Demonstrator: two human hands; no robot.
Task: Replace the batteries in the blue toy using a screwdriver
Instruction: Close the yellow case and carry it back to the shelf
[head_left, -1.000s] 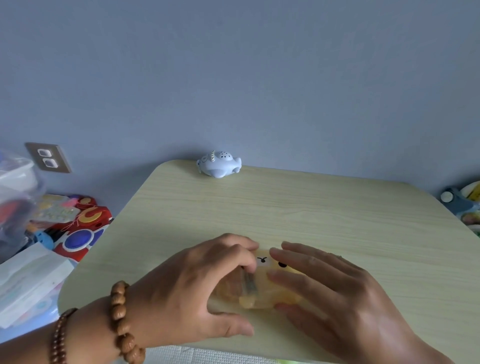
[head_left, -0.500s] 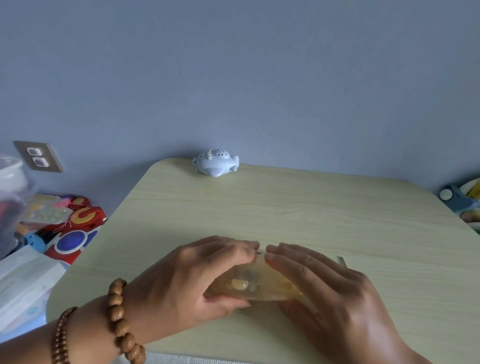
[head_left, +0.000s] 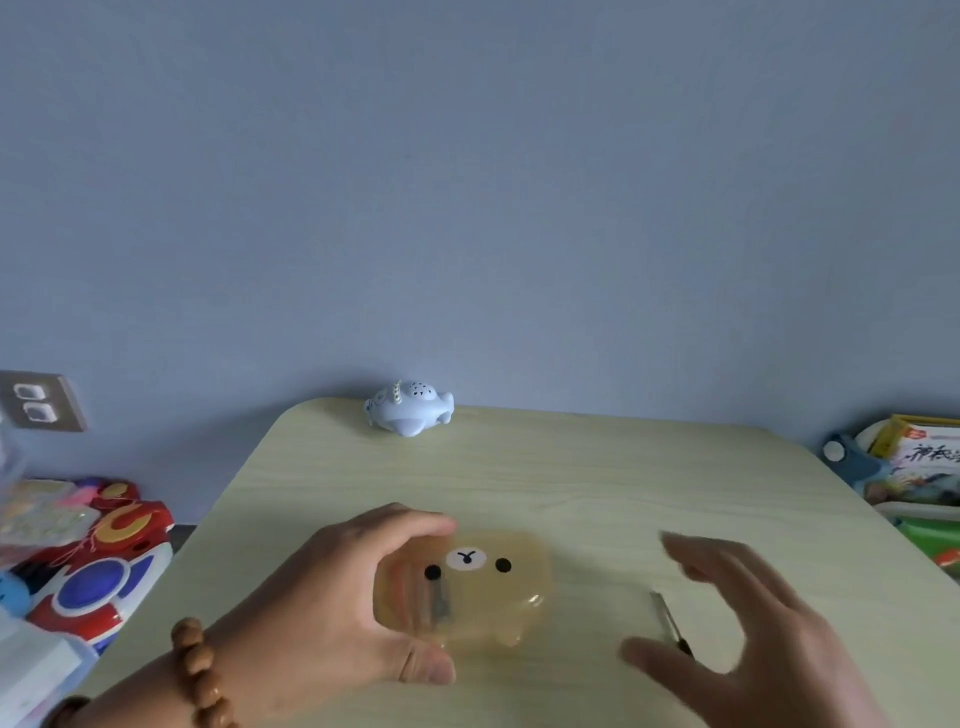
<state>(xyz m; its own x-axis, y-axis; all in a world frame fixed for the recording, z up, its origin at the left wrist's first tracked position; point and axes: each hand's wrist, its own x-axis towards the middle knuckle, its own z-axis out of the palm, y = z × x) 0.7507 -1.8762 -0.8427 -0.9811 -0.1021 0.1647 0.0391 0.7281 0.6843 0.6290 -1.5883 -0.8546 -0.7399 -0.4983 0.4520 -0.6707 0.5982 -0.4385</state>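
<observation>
The blue toy (head_left: 409, 412), a small pale-blue rounded figure, sits at the far edge of the wooden table (head_left: 597, 478), well beyond both hands. My left hand (head_left: 332, 597) grips a translucent amber box with a bear face (head_left: 483, 582) on the near part of the table; dark small items show through its left side. My right hand (head_left: 753, 634) hovers to the right of the box with fingers spread and holds nothing. A thin screwdriver (head_left: 667, 621) lies on the table under that hand, partly hidden by it.
Colourful toys (head_left: 98, 561) and packets lie on the floor to the left, below a wall socket (head_left: 39, 401). Books and toy boxes (head_left: 919, 467) are stacked off the table's right edge. A blue-grey wall rises right behind the table.
My right hand has come off the bear box and moved to the right, fingers spread. The box now shows its bear face upward in my left hand, and the screwdriver lies uncovered on the table.
</observation>
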